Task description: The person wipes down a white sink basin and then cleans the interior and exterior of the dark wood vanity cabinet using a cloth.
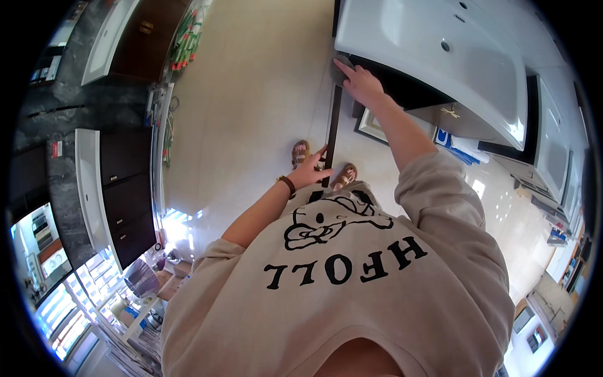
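Observation:
A dark cabinet door (331, 129), seen along its narrow edge, stands swung out from under a white washbasin (402, 38). My left hand (306, 173), with a dark bracelet at the wrist, grips the door's near end, thumb and fingertips reaching across the edge. At the far end, beside the basin's front corner, my right hand (363, 83) presses a grey cloth (341, 70) against the door. Its index finger lies stretched over the cloth, and the other fingers are partly hidden. The dark cabinet opening (402, 85) shows under the basin rim.
A framed panel (372, 127) leans below the cabinet. Blue and white packages (458, 146) lie on the floor by the basin unit. More basin cabinets (129, 182) line the left side, near red-and-green wrapped bundles (185, 41). My sandalled feet (345, 174) stand either side of the door.

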Available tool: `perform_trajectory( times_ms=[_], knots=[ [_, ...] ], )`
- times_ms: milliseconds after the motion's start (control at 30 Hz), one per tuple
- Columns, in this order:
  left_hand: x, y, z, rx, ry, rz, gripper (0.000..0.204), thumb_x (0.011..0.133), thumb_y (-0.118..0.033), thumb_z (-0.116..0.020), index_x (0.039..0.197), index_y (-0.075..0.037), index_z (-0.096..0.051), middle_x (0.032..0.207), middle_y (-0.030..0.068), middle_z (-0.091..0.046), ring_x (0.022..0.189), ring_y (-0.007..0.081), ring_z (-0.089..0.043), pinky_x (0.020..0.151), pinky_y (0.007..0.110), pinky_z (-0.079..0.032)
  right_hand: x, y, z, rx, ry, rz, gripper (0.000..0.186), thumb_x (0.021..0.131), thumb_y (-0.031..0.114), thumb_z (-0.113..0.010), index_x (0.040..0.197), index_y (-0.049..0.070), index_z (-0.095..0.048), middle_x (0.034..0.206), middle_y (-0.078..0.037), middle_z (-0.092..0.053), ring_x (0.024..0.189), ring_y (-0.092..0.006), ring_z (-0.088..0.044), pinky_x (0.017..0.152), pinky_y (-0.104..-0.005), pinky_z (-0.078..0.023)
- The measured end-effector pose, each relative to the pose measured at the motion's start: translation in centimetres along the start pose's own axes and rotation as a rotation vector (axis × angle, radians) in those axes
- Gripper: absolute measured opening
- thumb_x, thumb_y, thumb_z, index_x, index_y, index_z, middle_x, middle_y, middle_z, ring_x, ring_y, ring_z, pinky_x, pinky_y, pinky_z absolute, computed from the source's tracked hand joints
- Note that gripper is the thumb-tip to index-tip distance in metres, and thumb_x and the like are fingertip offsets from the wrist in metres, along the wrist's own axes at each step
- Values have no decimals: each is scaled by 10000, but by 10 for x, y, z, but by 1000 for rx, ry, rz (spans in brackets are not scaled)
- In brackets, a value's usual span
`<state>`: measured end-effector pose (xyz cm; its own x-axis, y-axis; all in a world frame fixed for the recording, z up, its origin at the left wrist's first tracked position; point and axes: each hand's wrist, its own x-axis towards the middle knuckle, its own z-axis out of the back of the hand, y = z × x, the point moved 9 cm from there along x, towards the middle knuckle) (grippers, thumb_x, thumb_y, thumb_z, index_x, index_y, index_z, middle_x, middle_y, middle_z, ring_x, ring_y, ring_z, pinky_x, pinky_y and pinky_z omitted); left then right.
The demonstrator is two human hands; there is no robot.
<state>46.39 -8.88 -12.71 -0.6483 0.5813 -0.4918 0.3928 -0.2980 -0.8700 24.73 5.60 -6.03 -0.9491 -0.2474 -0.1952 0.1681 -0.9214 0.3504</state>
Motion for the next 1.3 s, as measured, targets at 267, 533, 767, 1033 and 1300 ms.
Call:
perform_trajectory(
  times_ms=[267, 533, 767, 1033, 1300],
  knots=[
    [-13, 29, 12, -623, 27, 398, 784, 923, -695, -281, 1483, -147, -305, 1352, 58, -468, 1095, 184, -525, 1006, 349, -422, -151, 44, -76, 100, 205, 209, 787, 825, 170, -602, 1470, 416, -225, 1039, -154, -569, 905, -328, -618, 783, -430, -535],
    [-9, 11, 16, -383, -72, 418, 918, 854, -800, -190, 1407, -109, -434, 1262, 96, -555, 1075, 211, -580, 938, 330, -455, -175, 69, -79, -129, 305, 605, 711, 828, 173, -573, 1435, 432, -307, 1025, -117, -569, 923, -293, -618, 773, -409, -537],
    [-16, 32, 22, -435, -238, 442, 943, 860, -786, -244, 1307, 4, -499, 1193, 99, -607, 1026, 212, -604, 933, 330, -466, -71, 32, -31, -190, 87, 234, 671, 879, 242, -543, 1455, 433, -256, 1189, -131, -554, 1031, -317, -594, 817, -414, -543],
    [-24, 60, 9, -537, -367, 379, 849, 896, -735, -283, 1282, -17, -519, 1197, 114, -604, 1056, 214, -594, 944, 326, -458, -169, 60, -74, -49, 178, 300, 710, 857, 216, -564, 1470, 398, -255, 1098, -130, -559, 1000, -297, -596, 809, -403, -518],
    [5, 15, -18, -267, -295, 437, 748, 938, -654, -328, 1274, -10, -505, 1164, 115, -606, 1010, 192, -609, 881, 323, -490, -246, 47, -79, 57, 178, 449, 708, 845, 189, -570, 1437, 460, -294, 1021, -94, -557, 927, -278, -601, 784, -392, -514]
  ],
)
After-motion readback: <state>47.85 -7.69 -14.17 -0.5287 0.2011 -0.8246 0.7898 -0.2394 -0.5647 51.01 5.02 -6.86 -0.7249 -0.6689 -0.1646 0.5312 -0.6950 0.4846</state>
